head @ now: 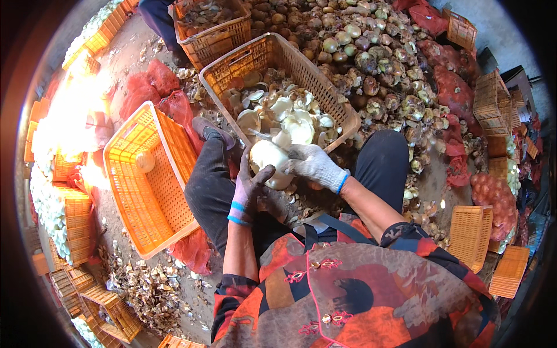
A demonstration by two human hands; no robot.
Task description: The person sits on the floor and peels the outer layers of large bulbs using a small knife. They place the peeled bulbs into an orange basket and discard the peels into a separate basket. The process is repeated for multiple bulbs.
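My left hand (250, 187), in a dirty purple and grey glove with a blue cuff, holds a peeled white onion (266, 157) from its left side. At the onion's right is my right hand (315, 165), in a whitish knit glove, its fingers curled; a thin blade-like tool shows over the onion's top, its handle hidden. A second pale round shape, likely another part of an onion, lies under the right fingers. Just beyond, an orange plastic crate (304, 65) holds onion skins and peel pieces (296, 122). To the left, a tilted orange crate (130, 209) holds one peeled onion (145, 162).
Unpeeled onions (370, 87) are heaped beyond and to the right. Another crate (213, 48) of peelings stands at the top, beside a person's leg (159, 21). Red mesh sacks (454, 93) and stacked crates (78, 226) line both sides. Loose skins (152, 287) litter the floor.
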